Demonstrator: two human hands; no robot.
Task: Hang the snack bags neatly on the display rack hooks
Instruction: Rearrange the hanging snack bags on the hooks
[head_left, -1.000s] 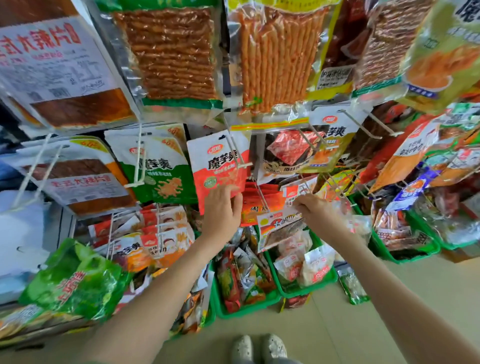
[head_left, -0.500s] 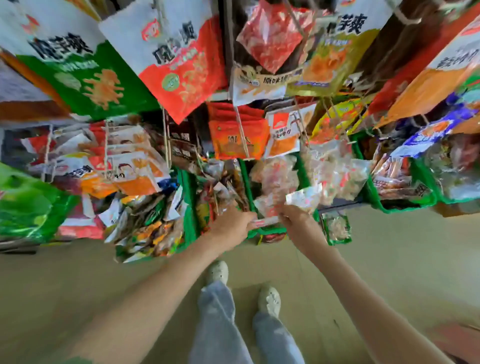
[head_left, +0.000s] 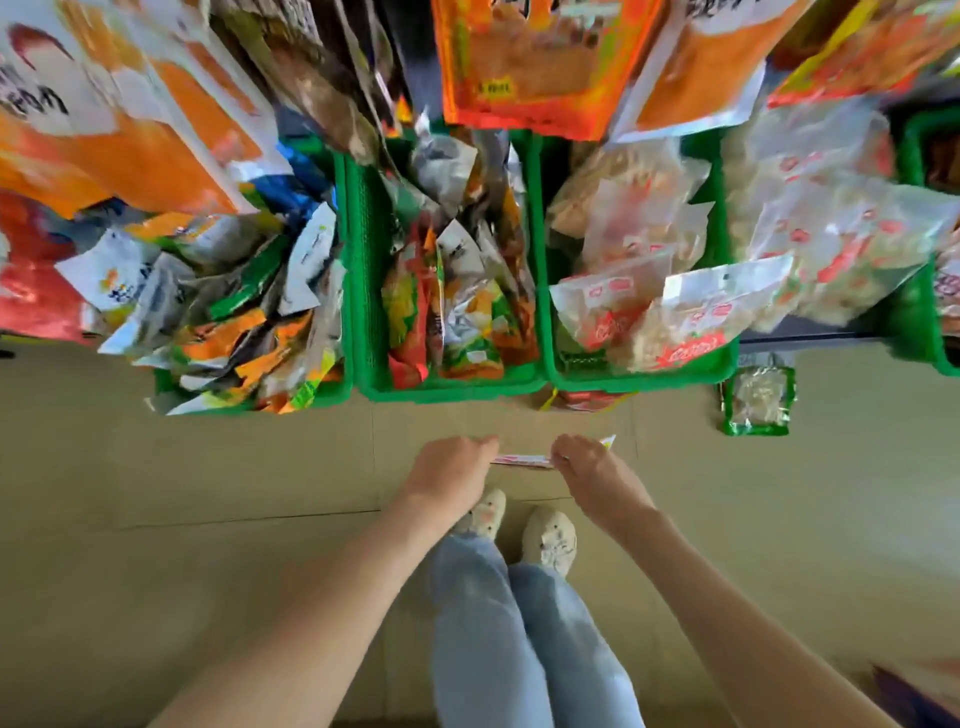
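The tan floor (head_left: 156, 519) is lined by green baskets (head_left: 452, 391) packed with loose snack packets, and these are overhung by orange bags (head_left: 540, 62). Between the left hand (head_left: 449, 475) and the right hand (head_left: 592, 475), a thin snack bag (head_left: 522, 460) is pinched at either end, held edge-on above the floor in front of the baskets.

You are looking down at a tan tiled floor (head_left: 156, 467) crossed by thin seams. Three green plastic baskets stand in a row on it, side by side: the left basket (head_left: 335, 397), the middle basket (head_left: 452, 388) and the right basket (head_left: 644, 383), their walls touching. A fourth green basket (head_left: 917, 332) sits apart at the right edge. Your white shoes (head_left: 550, 538) stand close together, and your legs are in light blue jeans (head_left: 483, 623).
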